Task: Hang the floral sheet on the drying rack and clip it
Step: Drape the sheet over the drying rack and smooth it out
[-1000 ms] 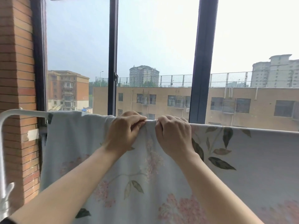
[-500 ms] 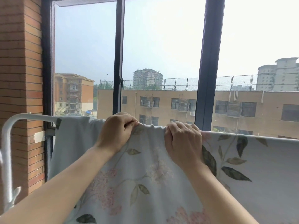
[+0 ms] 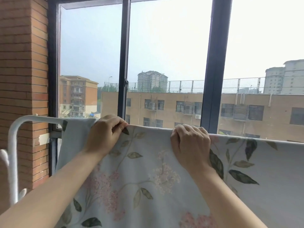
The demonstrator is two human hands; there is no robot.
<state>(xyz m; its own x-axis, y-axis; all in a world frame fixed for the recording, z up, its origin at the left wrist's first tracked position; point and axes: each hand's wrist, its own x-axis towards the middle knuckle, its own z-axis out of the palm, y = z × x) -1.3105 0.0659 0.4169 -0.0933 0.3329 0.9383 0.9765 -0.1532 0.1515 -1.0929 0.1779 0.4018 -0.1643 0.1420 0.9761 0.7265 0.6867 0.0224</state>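
Note:
The floral sheet [image 3: 148, 162], pale blue with pink blossoms and dark green leaves, hangs over the top bar of the white drying rack [image 3: 29, 118] and fills the lower part of the view. My left hand [image 3: 105, 134] pinches the sheet's top fold at the bar, fingers curled. My right hand [image 3: 190, 143] grips the same fold further right, its fingers curled over the top. The bar under the sheet is hidden. No clip is in view.
A brick wall [image 3: 21, 79] stands at the left, close behind the rack's curved white corner post [image 3: 12, 162]. Right behind the rack is a large window with dark frames [image 3: 213, 79]; buildings show outside.
My hands have moved apart along the top fold, the right one sliding right and the left one left. The sheet now lies flatter between them.

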